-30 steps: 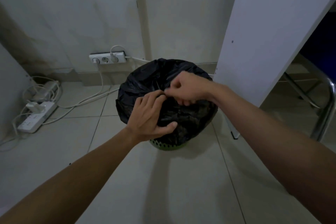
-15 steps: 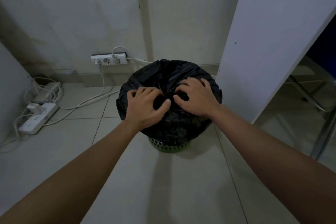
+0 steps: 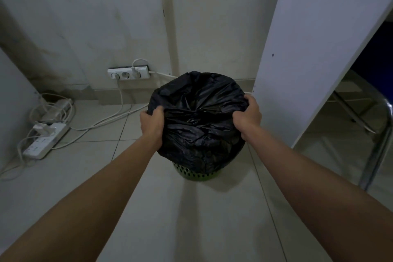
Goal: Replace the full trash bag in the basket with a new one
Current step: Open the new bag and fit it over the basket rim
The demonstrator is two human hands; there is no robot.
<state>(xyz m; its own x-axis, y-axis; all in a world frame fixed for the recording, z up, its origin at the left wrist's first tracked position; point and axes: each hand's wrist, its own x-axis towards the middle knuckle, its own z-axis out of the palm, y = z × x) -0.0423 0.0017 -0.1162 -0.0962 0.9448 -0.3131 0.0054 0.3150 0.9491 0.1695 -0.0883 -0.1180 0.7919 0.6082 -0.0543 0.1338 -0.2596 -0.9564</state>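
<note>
The black trash bag (image 3: 197, 121) is seated in the green perforated basket (image 3: 197, 174), which stands upright on the tiled floor (image 3: 191, 219) near its far edge, by the wall. The bag's long axis is vertical. Its gathered mouth is turned upward, with creases drawn toward the centre of the top. The bag's left side is gripped by the left hand (image 3: 152, 124), the thumb laid on top and the fingers curled under the bulge. The right side is clasped likewise by the right hand (image 3: 247, 118). A white panel (image 3: 308, 59) is stood just right of the basket. A power strip (image 3: 45, 141) is laid at the floor's left edge.
</note>
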